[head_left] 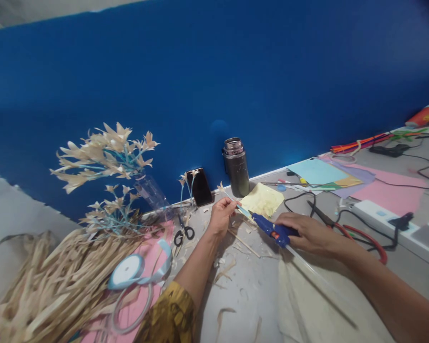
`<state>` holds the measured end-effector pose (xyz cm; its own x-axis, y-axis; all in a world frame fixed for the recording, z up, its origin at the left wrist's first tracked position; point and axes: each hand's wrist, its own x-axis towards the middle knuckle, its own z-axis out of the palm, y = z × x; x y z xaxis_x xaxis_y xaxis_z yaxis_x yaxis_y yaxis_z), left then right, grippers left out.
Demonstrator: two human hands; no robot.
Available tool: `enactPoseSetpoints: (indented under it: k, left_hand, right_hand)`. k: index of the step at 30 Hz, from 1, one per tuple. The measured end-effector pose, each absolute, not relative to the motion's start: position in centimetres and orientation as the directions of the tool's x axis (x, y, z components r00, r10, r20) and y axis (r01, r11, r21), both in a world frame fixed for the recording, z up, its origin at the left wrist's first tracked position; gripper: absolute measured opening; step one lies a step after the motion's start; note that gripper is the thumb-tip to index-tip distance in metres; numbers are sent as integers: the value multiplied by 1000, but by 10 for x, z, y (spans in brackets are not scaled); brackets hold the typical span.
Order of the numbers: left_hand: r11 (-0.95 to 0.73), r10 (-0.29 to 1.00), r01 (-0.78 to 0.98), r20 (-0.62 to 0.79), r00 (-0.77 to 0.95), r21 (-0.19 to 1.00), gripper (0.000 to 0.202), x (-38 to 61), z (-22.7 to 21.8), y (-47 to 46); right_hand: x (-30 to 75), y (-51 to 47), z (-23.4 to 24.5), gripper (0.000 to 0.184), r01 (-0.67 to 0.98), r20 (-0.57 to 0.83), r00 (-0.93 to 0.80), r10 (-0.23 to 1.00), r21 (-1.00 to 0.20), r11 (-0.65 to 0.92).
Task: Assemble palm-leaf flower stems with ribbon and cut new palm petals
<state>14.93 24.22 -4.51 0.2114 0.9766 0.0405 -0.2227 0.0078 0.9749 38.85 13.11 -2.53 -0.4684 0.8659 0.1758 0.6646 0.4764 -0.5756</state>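
My right hand [307, 233] is wrapped round the handle of a blue hot glue gun [270, 229]. A long pale glue stick [303, 263] sticks out of the gun's rear. The fingers of my left hand [221, 216] are pinched on a thin-stemmed pale flower [222, 188], its bloom showing above them. A light blue strip [244, 211] runs from those fingers to the gun's nozzle; whether the two touch, I cannot tell. Beneath the nozzle lies a crumpled yellow paper [266, 200].
Past the hands stand a dark flask [238, 171] and a phone [199, 186] leaning on the wall. Black-handled scissors [184, 234], a ribbon roll [127, 271], dried husks [67, 281] and a flower bunch [110, 152] are at left. Red-handled pliers [364, 240] and a power strip [382, 224] lie right.
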Motion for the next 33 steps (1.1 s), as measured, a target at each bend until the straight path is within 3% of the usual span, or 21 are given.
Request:
enactPoseSetpoints:
  k: [3,8,15,20,33]
  left_hand:
    - [17,979,-207,26,202,978,31,148,-44,245]
    - [107,968,-138,-72,240,985,37,151,-43,257]
    - [153,979,-28,-148,137,988,37,158,-64,274]
    - [142,988,45,-145,59,989,34,157,-75,281]
    - [125,991,174,-129,17,977,25,162,-76,281]
  right_hand:
    - [392,133,-23,30,659,183,-440,879,-599,454]
    - [400,144,-9,20,651,73,-419,905,-670,355]
    - [396,170,2,45,684,-1,-424,906,-656,319]
    - [391,182,-8,51,754,-118,-356,927,-623,210]
    - [377,195,-26,46,699,-94,-431,897,-664,266]
